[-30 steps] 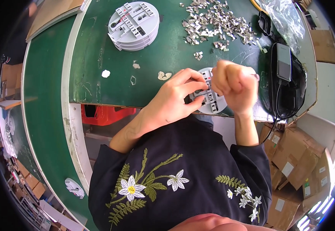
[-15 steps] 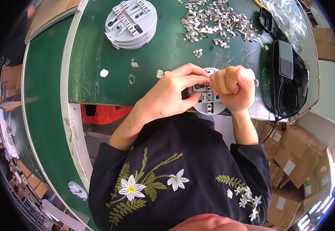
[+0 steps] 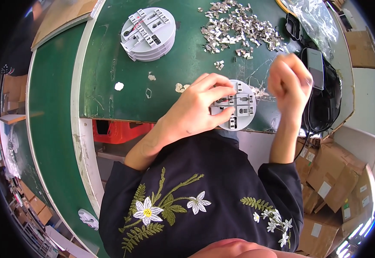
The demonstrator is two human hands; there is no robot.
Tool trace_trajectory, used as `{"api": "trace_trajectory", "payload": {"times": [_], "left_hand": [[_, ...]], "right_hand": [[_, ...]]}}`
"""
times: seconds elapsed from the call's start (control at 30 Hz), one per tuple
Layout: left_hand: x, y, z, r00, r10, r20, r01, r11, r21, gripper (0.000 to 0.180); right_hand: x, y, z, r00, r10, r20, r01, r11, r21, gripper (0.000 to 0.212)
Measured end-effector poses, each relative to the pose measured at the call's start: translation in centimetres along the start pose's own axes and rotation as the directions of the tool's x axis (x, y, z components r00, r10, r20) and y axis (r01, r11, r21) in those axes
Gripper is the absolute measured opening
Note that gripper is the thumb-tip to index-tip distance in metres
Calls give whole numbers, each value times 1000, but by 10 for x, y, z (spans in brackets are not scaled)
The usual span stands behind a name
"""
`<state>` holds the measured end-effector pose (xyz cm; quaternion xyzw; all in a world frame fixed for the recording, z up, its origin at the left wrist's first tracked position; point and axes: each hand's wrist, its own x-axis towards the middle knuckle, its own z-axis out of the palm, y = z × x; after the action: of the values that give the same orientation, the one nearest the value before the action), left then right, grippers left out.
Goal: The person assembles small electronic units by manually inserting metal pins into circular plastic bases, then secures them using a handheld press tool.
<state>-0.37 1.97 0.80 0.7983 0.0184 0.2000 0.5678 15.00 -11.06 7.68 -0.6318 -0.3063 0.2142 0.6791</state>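
Note:
A round light-grey plastic base (image 3: pixel 244 112) with slots and small raised blocks lies at the table's near edge. A thin dark wire crosses its upper part. My left hand (image 3: pixel 198 103) grips this base from the left, thumb and fingertips resting on its face; the hand hides its left side. Up and to the right of the base, my right hand (image 3: pixel 290 81) is closed in a fist, a little blurred. What it holds, if anything, is hidden inside the fingers. Farther off at the left stands a stack of similar grey bases (image 3: pixel 153 32), the top one carrying a red wire.
Many small metal clips (image 3: pixel 239 28) lie in a loose heap at the far middle. On the right are an open black case (image 3: pixel 331 103), a grey power bank (image 3: pixel 315 64) with a cable and clear plastic film (image 3: pixel 312 21). A red bin (image 3: pixel 120 132) sits below the table edge.
My right hand has lifted off the base and moved up and to the right, still closed. More of the base shows now. My left hand stays on it.

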Motion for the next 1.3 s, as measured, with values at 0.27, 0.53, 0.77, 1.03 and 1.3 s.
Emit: {"api": "trace_trajectory", "payload": {"times": [0.27, 0.53, 0.77, 1.03, 1.3], "left_hand": [[12, -8, 23, 982, 165, -97, -140, 964, 227, 14], [10, -7, 18, 990, 75, -120, -63, 993, 103, 14], [11, -7, 23, 976, 91, -199, -68, 991, 118, 13], [11, -7, 27, 968, 120, -219, -81, 980, 181, 14], [10, -7, 28, 968, 133, -212, -88, 974, 208, 16]], "right_hand": [[37, 62, -18, 928, -70, 366, 318, 662, -679, 12], [33, 45, -15, 938, -30, 346, 253, 742, -621, 12], [-13, 19, -20, 947, 160, 278, 15, 842, -539, 14], [-31, 28, -19, 968, 59, 244, 83, 842, -533, 14], [-35, 23, -15, 971, 46, 237, 97, 824, -558, 14]]}}
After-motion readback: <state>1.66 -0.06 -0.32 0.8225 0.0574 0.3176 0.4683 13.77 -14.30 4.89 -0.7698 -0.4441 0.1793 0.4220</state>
